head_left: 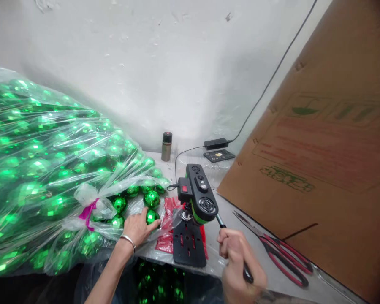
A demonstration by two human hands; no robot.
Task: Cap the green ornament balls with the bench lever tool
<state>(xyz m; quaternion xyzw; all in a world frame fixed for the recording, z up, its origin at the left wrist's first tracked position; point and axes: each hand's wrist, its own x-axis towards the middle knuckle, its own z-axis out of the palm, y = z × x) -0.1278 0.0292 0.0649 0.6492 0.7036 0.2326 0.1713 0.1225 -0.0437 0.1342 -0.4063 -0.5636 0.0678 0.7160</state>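
My left hand [137,227], with a silver bangle at the wrist, has its index finger and thumb at either side of a shiny faceted green ball [151,216]. Another green ball [152,199] lies just behind it. My right hand [242,264] is wrapped round the black-handled lever [247,274] of a small black machine. This machine [199,190] has round vents, a red switch and green trim, and stands on a slotted black base plate [190,247]. Red plastic [165,228] lies under the plate's left side.
A large clear bag of green balls [34,169], tied with a pink strip [89,213], fills the left. Large scissors [280,253] lie beside a cardboard box [329,139] at right. Behind are a dark-capped can [166,147], a power adapter [215,143] and a phone [219,156].
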